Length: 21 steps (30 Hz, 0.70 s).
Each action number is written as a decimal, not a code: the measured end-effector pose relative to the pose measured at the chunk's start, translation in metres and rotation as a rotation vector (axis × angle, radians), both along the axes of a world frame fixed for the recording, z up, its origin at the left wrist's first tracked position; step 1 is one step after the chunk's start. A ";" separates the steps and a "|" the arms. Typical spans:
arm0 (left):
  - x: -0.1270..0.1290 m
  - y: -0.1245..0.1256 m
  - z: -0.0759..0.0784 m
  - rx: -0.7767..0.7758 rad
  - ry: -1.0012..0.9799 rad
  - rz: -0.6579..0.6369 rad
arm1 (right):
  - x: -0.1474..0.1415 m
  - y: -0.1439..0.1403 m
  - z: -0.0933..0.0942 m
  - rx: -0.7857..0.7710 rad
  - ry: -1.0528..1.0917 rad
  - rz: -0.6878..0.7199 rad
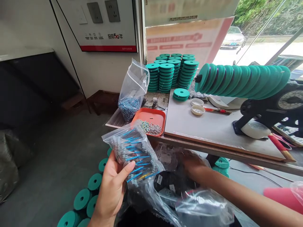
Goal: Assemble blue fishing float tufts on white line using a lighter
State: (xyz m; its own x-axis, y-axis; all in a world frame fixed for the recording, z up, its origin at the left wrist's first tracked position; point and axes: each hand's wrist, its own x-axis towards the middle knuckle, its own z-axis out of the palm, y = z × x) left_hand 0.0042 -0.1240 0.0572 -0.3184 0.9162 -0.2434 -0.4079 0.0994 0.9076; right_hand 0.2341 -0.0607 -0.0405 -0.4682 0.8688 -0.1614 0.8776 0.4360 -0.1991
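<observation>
Left hand (111, 189) clenched on bag of blue-tipped parts (134, 154), lower centre. Right hand (194, 167) buried in clear bags (189, 201); grip indeterminable. Advisable: support held bag underneath.

free: table centre (203, 126) | blocked: disc stacks (170, 74), spindle (241, 80), perhaps tray (151, 121)

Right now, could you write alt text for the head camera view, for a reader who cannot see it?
A person's left hand holds up a clear bag of blue-tipped parts while the right hand reaches into a larger plastic bag below a worktable. On the table stand stacks of green discs, an orange tray and a second clear bag.
</observation>
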 end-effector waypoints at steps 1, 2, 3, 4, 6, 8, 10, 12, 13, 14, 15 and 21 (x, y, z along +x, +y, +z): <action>0.000 0.000 0.000 -0.001 0.002 0.005 | -0.002 0.002 -0.004 -0.029 -0.031 -0.009; 0.000 0.000 -0.001 -0.002 0.005 0.007 | -0.005 0.004 -0.007 -0.058 -0.051 -0.015; -0.001 0.000 -0.001 -0.001 0.010 0.008 | -0.007 0.004 -0.010 -0.071 -0.069 -0.014; -0.001 0.000 -0.002 0.002 0.015 0.007 | -0.009 0.004 -0.011 -0.078 -0.082 -0.012; -0.001 0.000 -0.002 0.012 0.030 0.006 | -0.013 0.002 -0.012 -0.078 -0.104 -0.009; -0.001 -0.001 -0.002 0.014 0.039 0.003 | -0.015 0.001 -0.009 -0.074 -0.121 -0.011; -0.003 -0.002 -0.002 0.004 0.040 0.011 | -0.014 0.001 -0.002 -0.068 -0.136 -0.026; -0.004 -0.002 -0.002 0.002 0.041 0.024 | -0.011 0.001 0.011 -0.055 -0.102 -0.054; -0.005 -0.002 -0.002 0.009 0.044 0.030 | -0.009 0.001 0.019 -0.057 -0.063 -0.069; -0.005 -0.002 -0.002 0.017 0.048 0.032 | -0.006 0.000 0.028 -0.073 -0.016 -0.080; -0.006 -0.002 -0.002 0.025 0.052 0.031 | -0.002 -0.001 0.038 -0.102 0.032 -0.086; -0.009 -0.003 -0.003 0.020 0.076 0.035 | 0.031 -0.019 0.086 -0.243 0.130 -0.110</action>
State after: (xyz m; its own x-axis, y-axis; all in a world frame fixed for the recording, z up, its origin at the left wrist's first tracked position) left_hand -0.0049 -0.1265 0.0538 -0.3670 0.9087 -0.1991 -0.3404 0.0680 0.9378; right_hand 0.2648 -0.0799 0.0456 -0.4040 0.8586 -0.3156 0.8770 0.2656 -0.4003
